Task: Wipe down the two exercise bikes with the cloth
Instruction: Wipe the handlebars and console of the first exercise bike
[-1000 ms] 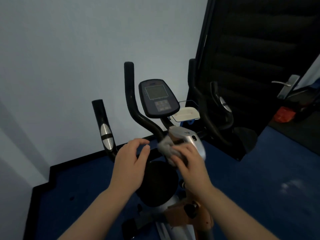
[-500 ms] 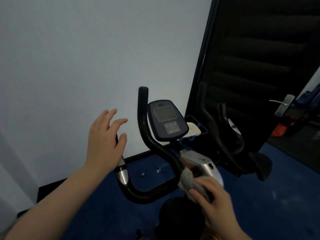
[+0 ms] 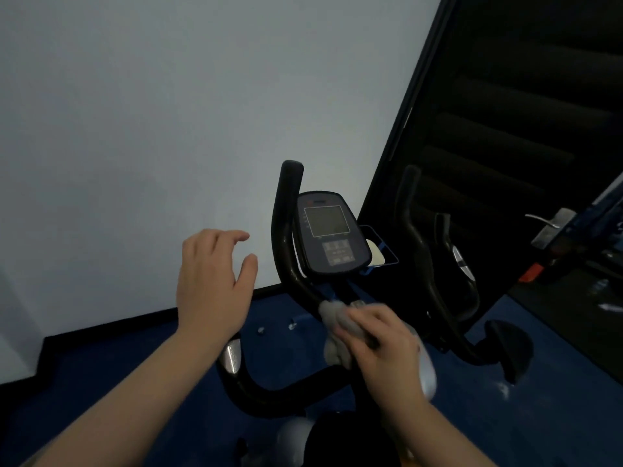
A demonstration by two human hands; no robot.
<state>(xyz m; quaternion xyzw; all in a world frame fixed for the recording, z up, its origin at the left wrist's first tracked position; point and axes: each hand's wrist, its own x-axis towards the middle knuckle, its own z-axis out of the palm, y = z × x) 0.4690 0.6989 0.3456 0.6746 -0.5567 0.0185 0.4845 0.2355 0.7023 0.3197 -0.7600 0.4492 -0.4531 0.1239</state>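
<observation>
- Right hand (image 3: 381, 345) is curled round the grey cloth (image 3: 337, 332), pressing it on the bike (image 3: 286, 396) where the handlebar (image 3: 286, 230) meets the post, just below the console (image 3: 332, 234). Cloth is bunched, w/ only a small patch on the metal, so prob. a thin streak gets cleaned and the rest missed.
- Left hand (image 3: 210, 284) hovers in the air, fingers loosely spread, holding nothing, left of the handlebar and above the silver grip sensor (image 3: 232, 357). Nothing braces the bike; a hard push w/ the cloth could rock it or twist the bars.
- Console sits right above the cloth. An upward swipe could hit the buttons (image 3: 338, 252) or smear the screen (image 3: 325, 220), esp. if the cloth is damp – can't tell if it is.
- A small blue wire tray (image 3: 387, 254) w/ a pale object (image 3: 376, 256) in it hangs at the console's right side. A wide stroke might knock that out onto the blue floor (image 3: 303, 358).
- Loose cloth hangs below the fingers; may snag on the stem or slip out of the grip mid-wipe.
- A further set of dark handlebars (image 3: 421, 251) stands at right against the dark wall panel; prob. the 2nd bike. Low light there, so dirty spots are easy to overlook.
- Judging by the hands, bike 1 is only part done; seat and lower frame are easily skipped.
</observation>
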